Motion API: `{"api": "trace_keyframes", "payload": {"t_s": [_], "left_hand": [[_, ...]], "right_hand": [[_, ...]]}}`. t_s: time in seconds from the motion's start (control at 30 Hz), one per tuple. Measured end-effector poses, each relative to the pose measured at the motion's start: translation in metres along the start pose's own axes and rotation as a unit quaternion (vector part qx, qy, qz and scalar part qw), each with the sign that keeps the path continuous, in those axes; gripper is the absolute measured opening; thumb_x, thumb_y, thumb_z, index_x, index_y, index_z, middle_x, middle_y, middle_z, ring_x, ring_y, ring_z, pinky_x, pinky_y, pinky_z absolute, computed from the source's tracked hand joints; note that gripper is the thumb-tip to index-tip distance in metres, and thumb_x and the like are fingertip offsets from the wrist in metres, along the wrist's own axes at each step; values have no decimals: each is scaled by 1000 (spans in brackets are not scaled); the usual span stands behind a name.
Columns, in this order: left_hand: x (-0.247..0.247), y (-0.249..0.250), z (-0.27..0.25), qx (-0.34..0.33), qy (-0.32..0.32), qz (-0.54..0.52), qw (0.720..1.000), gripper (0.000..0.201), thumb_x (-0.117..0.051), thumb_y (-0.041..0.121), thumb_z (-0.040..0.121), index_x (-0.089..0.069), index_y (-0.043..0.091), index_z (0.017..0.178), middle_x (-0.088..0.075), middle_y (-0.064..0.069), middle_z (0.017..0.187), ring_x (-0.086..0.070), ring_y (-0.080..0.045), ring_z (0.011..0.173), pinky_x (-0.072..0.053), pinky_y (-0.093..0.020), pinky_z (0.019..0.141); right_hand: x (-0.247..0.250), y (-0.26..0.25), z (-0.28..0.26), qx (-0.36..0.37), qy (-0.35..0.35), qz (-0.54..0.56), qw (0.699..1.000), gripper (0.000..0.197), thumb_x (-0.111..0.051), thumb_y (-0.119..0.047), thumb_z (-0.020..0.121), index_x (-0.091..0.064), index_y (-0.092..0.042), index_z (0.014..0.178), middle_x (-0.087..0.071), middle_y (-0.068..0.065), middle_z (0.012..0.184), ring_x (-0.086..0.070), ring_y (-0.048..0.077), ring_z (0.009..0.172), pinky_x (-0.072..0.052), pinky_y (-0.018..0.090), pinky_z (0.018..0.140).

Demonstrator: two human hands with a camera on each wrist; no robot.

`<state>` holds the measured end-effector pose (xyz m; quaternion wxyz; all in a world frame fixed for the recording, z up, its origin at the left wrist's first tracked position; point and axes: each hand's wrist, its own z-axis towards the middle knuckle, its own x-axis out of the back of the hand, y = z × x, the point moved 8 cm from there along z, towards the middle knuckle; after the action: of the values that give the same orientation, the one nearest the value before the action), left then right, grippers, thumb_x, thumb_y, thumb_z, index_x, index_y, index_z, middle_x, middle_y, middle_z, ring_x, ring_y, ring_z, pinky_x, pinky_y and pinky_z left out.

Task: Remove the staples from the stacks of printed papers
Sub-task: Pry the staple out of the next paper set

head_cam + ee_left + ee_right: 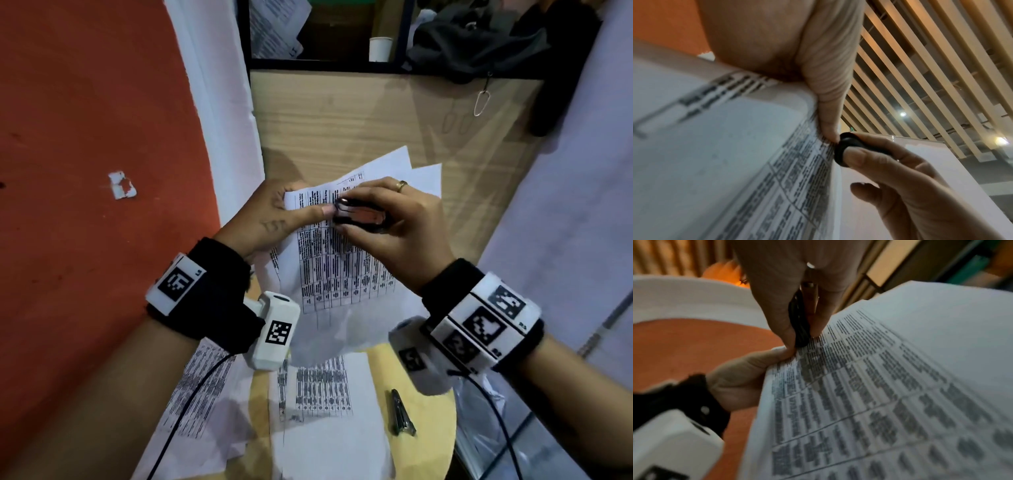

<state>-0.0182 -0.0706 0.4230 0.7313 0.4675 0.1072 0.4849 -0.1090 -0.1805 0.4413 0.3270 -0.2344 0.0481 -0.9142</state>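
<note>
Held up in my left hand point(270, 214), pinched, the stapled papers point(342, 267); my right hand point(394, 222) grips the black staple remover point(359, 216) against them.

the printed stack point(339, 260) lies lifted above the desk point(342, 113), my black staple remover point(359, 216) at its top corner.

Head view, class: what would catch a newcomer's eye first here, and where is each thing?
In the middle, both hands meet at the top edge of a printed sheet: the left hand pinches its corner while the right hand presses a black staple remover against it. To the left lies an orange floor with a torn paper scrap. Near the bottom, a metal tool rests on the desk.
</note>
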Motion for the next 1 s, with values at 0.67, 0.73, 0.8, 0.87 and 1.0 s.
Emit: {"api": "trace_keyframes", "payload": {"t_s": [0.67, 0.73, 0.8, 0.87, 1.0], "left_hand": [[34, -30, 2, 71, 184, 237, 951, 54, -81, 36, 70, -66, 4, 111, -67, -25, 107, -63, -34, 102, -44, -31, 90], [34, -32, 2, 80, 179, 234, 952, 56, -81, 35, 69, -65, 3, 112, -67, -22, 106, -63, -31, 100, -41, -26, 84], [31, -36, 3, 83, 172, 227, 955, 56, -81, 35, 69, -65, 4, 112, -67, -14, 105, -62, -25, 100, -39, -23, 84], [29, -36, 4, 88, 160, 216, 959, 50, -82, 34, 69, -67, 9, 109, -63, 0, 99, -59, -15, 93, -40, -22, 83], [22, -42, 7, 81, 94, 195, 973, 43, -79, 53, 58, -73, 19, 84, -72, 5, 86, -68, -15, 84, -53, -39, 87]], "right_hand": [[-40, 72, -33, -183, -137, -145, 963, 43, -79, -15, 62, -70, -7, 103, -60, 14, 108, -61, 33, 91, -51, 38, 81], [-37, 72, -27, -177, -145, -132, 964, 44, -81, -13, 60, -70, -10, 103, -50, 13, 127, -58, 30, 103, -48, 33, 86], [-31, 69, -15, -147, -151, -107, 972, 45, -84, -11, 57, -71, -10, 100, -35, 16, 143, -49, 20, 119, -40, 19, 91], [-30, 67, -4, -125, -192, -89, 969, 47, -87, -11, 55, -71, -11, 99, -23, 14, 150, -35, 12, 128, -27, 7, 92], [-35, 67, 6, -118, -305, -105, 939, 48, -88, -14, 55, -72, -14, 100, -46, 11, 132, -46, 16, 115, -32, 9, 83]]}}
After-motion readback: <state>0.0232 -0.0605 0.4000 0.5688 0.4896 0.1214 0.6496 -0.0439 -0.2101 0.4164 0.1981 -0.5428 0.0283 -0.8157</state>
